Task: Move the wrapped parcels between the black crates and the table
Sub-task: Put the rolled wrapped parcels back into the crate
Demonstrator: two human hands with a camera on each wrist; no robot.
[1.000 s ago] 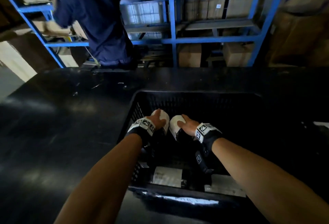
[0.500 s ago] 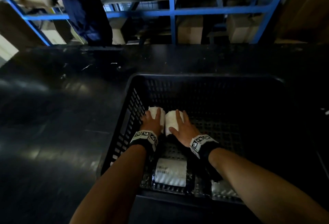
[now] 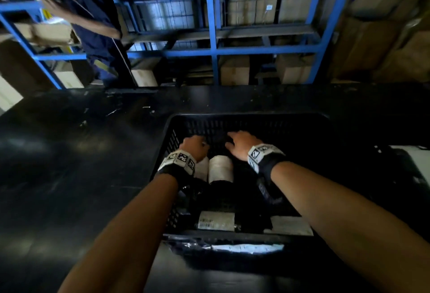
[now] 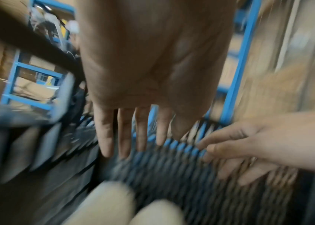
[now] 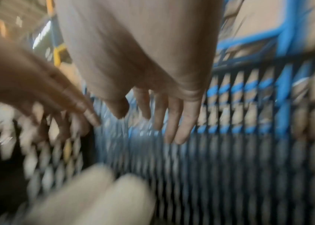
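A black slatted crate (image 3: 253, 119) stands on the dark table (image 3: 69, 164). Two white wrapped parcels lie side by side on its floor: one (image 3: 220, 168) in plain view, the other (image 3: 202, 167) partly under my left wrist. Both show blurred in the left wrist view (image 4: 104, 202) and the right wrist view (image 5: 87, 197). My left hand (image 3: 194, 144) (image 4: 131, 141) and right hand (image 3: 239, 142) (image 5: 153, 120) hover beyond the parcels with fingers straight and empty. Two flat labelled parcels (image 3: 216, 220) (image 3: 289, 225) lie at the crate's near end.
Blue metal shelving (image 3: 214, 48) with cardboard boxes (image 3: 235, 69) rises behind the table. Another person in dark blue (image 3: 93, 24) works at the shelves at the back left. A pale object (image 3: 414, 160) lies at the right edge.
Both hands let go of the two white parcels, which now lie on the crate floor, and moved forward past them with fingers spread. The head view tilted.
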